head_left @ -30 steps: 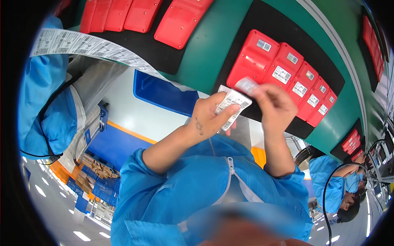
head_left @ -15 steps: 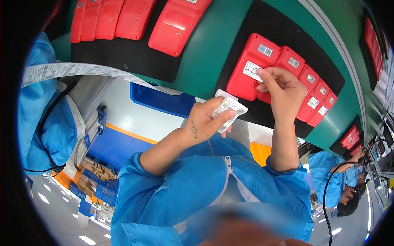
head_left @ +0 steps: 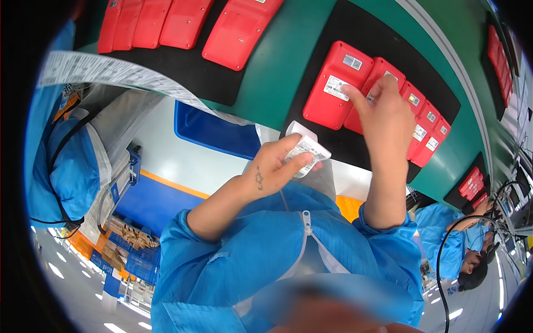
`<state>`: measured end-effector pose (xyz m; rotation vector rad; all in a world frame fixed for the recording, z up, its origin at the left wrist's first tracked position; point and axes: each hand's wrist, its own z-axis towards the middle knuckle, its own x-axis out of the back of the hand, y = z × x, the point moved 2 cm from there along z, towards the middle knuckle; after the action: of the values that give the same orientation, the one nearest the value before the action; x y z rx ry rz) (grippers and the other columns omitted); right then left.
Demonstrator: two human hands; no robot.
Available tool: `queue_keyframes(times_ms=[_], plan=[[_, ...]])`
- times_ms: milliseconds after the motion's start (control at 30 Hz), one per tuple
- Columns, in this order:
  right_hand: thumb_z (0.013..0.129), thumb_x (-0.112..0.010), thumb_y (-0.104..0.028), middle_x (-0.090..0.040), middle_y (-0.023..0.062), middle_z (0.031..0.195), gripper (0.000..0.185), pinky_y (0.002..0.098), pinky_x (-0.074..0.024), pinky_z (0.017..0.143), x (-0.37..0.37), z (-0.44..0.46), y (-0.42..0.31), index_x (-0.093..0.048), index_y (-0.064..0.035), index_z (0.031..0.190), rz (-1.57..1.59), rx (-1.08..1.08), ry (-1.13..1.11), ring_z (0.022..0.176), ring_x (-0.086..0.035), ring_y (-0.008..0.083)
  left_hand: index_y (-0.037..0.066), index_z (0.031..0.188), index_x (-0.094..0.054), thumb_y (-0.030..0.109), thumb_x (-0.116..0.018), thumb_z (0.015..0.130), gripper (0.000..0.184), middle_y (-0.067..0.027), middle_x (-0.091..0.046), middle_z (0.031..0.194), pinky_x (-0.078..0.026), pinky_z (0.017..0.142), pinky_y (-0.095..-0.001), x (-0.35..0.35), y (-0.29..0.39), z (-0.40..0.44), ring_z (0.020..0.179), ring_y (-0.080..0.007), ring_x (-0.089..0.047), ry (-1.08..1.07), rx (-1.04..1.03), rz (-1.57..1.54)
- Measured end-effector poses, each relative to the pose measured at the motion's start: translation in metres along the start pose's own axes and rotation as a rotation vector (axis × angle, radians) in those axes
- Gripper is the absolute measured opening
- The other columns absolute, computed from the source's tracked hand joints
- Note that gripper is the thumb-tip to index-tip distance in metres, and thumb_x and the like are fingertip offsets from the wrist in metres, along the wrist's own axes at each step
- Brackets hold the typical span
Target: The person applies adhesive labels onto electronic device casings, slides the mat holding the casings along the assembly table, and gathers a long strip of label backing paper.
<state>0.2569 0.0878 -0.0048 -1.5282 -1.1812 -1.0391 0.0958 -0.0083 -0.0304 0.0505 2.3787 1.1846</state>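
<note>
My left hand (head_left: 275, 162) is closed around a folded strip of white barcode labels (head_left: 304, 155), with its thumb lying over the printed side. My right hand (head_left: 384, 119) is over the row of red casings, thumb and fingers apart. Its thumb tip is at the right end of a white label (head_left: 336, 87) lying on the nearest red casing (head_left: 327, 108). That casing also bears a smaller silver sticker with a code (head_left: 352, 61). Behind it, a second red casing (head_left: 355, 117) is partly covered by my right hand. Farther red casings (head_left: 426, 149) carry white labels too.
The casings lie on a black mat (head_left: 330, 141) on a green table (head_left: 277, 77). More red casings (head_left: 236, 39) rest on another mat at left. A long label strip (head_left: 127, 75) hangs across the left, above a blue bin (head_left: 214, 133). A co-worker (head_left: 444, 227) is at right.
My right hand has let go of the label, now on the nearest casing; its fingers have opened and moved up. My left hand keeps the strip. The view has shifted slightly.
</note>
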Motion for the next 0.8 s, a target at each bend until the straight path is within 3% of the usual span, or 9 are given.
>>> queue_keyframes(times_ms=[100,133,233,400,467,500,667,700,800], plan=[[0.068,-0.073,-0.021,-0.054,0.0024,0.055,0.027,0.0219,-0.041,0.046,0.002,-0.015,0.016,-0.054,-0.004,0.077,0.619,-0.058,-0.1,0.049,-0.053,0.0103,-0.001,0.096,-0.051,0.015,-0.05,0.085,0.02,-0.0138,-0.056,0.092,-0.042,0.074,-0.0292,0.003,0.006,-0.008,0.085,-0.021,-0.055,-0.116,-0.231,0.295],[0.066,-0.074,-0.02,-0.057,0.0018,0.067,0.028,0.0198,-0.0397,0.05,-0.009,-0.029,0.013,-0.055,-0.0048,0.081,1.05,0.047,-0.176,0.058,-0.053,0.0092,-0.001,0.094,-0.051,0.016,-0.05,0.084,0.019,-0.0158,-0.051,0.098,-0.039,0.077,-0.0313,0.003,0.009,-0.011,0.089,-0.025,-0.051,-0.191,-0.284,0.3],[0.063,-0.073,-0.006,-0.056,0.0022,0.087,0.028,0.0229,-0.0382,0.064,-0.021,-0.055,-0.006,-0.06,-0.0046,0.088,1.279,0.423,-0.438,0.078,-0.05,0.0117,-0.001,0.094,-0.051,0.016,-0.05,0.084,0.02,-0.0175,-0.049,0.104,-0.038,0.08,-0.0335,0.004,0.006,-0.03,0.094,-0.0282,-0.048,-0.358,-0.154,0.395],[0.068,-0.069,0.0,-0.053,0.0021,0.075,0.011,0.018,-0.0311,0.053,-0.021,-0.069,-0.009,-0.059,0.0004,0.072,1.42,0.173,-0.257,0.061,-0.041,0.004,0.001,0.104,-0.048,0.019,-0.046,0.088,0.024,-0.0225,-0.045,0.12,-0.029,0.097,-0.0424,0.026,0.009,-0.042,0.119,-0.0327,-0.037,0.144,-0.525,0.328],[0.069,-0.068,0.0,-0.052,0.0016,0.073,0.01,0.0179,-0.0283,0.051,-0.024,-0.072,-0.009,-0.058,0.0001,0.071,1.474,0.161,-0.358,0.058,-0.038,0.0029,0.002,0.117,-0.028,0.016,-0.035,0.091,0.031,-0.0257,-0.059,0.078,-0.051,0.059,-0.0332,0.042,0.009,-0.055,0.063,-0.0292,-0.062,0.246,-0.386,-0.152],[0.07,-0.068,0.0,-0.051,0.0014,0.071,0.011,0.0178,-0.0269,0.049,-0.025,-0.074,-0.01,-0.057,0.0,0.07,1.5,0.155,-0.412,0.057,-0.037,0.0024,0.0,0.122,-0.02,0.015,-0.033,0.09,0.038,-0.0231,-0.057,0.066,-0.047,0.042,-0.0276,0.039,0.023,-0.054,0.046,-0.0257,-0.056,0.343,-0.401,-0.144],[0.071,-0.068,-0.002,-0.047,-0.0001,0.06,0.014,0.0198,-0.0252,0.043,-0.022,-0.08,-0.022,-0.056,0.0008,0.065,1.465,0.197,-0.475,0.05,-0.037,0.0026,0.002,0.11,-0.049,0.01,-0.054,0.082,0.03,-0.0114,-0.06,0.077,-0.045,0.063,-0.025,0.036,0.043,-0.041,0.067,-0.0155,-0.057,0.19,-0.509,0.506],[0.071,-0.068,-0.002,-0.048,0.0003,0.06,0.014,0.0197,-0.0255,0.043,-0.022,-0.082,-0.025,-0.056,0.0011,0.065,1.451,0.206,-0.464,0.05,-0.038,0.0028,0.001,0.095,-0.059,0.011,-0.061,0.077,0.021,-0.0084,-0.06,0.08,-0.043,0.066,-0.0237,0.025,0.045,-0.04,0.073,-0.013,-0.056,0.253,-0.435,0.385],[0.074,-0.066,-0.004,-0.051,0.003,0.059,0.012,0.0181,-0.0305,0.043,-0.028,-0.087,-0.023,-0.058,0.0024,0.067,1.388,0.26,-0.436,0.049,-0.044,0.0039,0.001,0.092,-0.058,0.012,-0.056,0.081,0.015,-0.0097,-0.06,0.078,-0.044,0.064,-0.0246,0.015,0.031,-0.033,0.07,-0.0139,-0.056,0.307,-0.453,0.4]])
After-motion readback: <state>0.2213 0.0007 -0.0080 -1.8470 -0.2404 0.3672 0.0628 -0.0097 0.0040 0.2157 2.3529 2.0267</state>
